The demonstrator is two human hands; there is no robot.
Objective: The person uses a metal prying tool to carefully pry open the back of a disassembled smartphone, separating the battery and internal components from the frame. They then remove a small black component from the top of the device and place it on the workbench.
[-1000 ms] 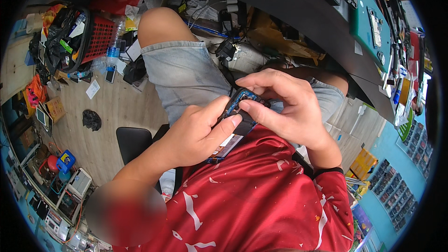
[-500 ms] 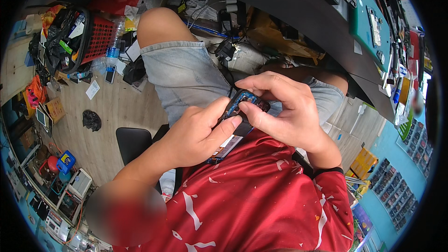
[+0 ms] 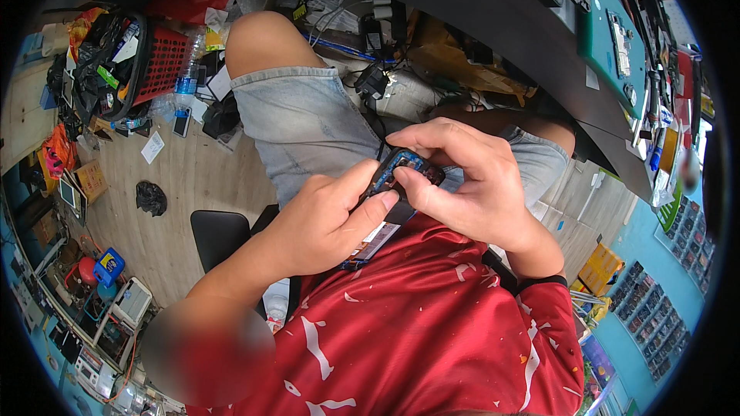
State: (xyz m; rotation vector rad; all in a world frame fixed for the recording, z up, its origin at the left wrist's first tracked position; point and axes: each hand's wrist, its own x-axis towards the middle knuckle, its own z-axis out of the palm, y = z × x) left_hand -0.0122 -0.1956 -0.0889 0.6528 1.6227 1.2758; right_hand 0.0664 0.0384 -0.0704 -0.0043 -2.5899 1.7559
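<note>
An opened smartphone [image 3: 377, 236] is held above my lap, its back off, with the battery and dark inner parts showing. My left hand [image 3: 327, 219] is closed around its side, thumb on top near the upper end. My right hand [image 3: 470, 185] grips the top end, its thumb pressed on the blue-edged circuit area and its index finger curled over the far edge. The right fingertips partly cover the upper parts, so I cannot make out any small piece under them.
A dark workbench [image 3: 432, 0] runs across the far side, with a green mat [image 3: 609, 46] at its right end. On the floor at the left stand a red basket [image 3: 162, 62] full of scraps and a black stool [image 3: 220, 237]. Cables and a charger [image 3: 372, 82] lie below the bench.
Both hands keep their grip on the phone. The phone's lower end has shifted very slightly; otherwise hardly anything differs.
</note>
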